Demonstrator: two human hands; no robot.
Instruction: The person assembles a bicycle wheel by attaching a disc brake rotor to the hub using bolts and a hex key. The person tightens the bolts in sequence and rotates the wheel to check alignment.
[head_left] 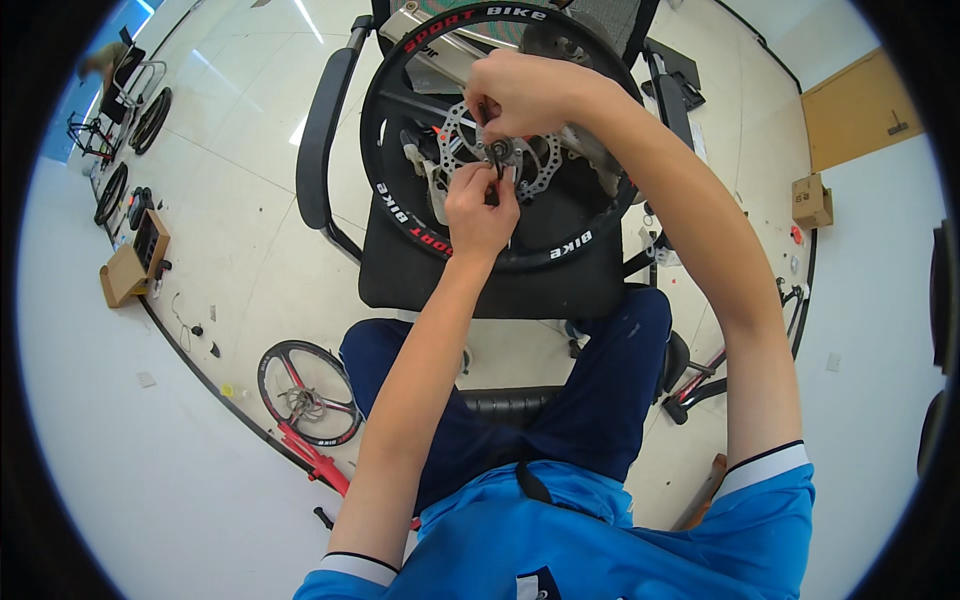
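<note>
A black bicycle wheel [372,140] lies flat on the seat of a black office chair [400,275] in front of me. Its silver disc brake rotor [548,170] faces up around the hub [502,149]. Just below the hub, my left hand [482,212] is closed, its fingertips pinching a thin dark tool [497,168] against the hub area. My right hand [520,95] reaches over from the far side of the rotor. Its fingers are closed on a slim dark piece [484,110], mostly covered, whose kind I cannot make out.
Chair armrests [325,150] flank the wheel. Under its far part lies a white frame part [440,58]. On the floor at left are another wheel [308,392], a red fork [318,458] and an open cardboard box [135,265]. A closed box [812,202] stands by the right wall.
</note>
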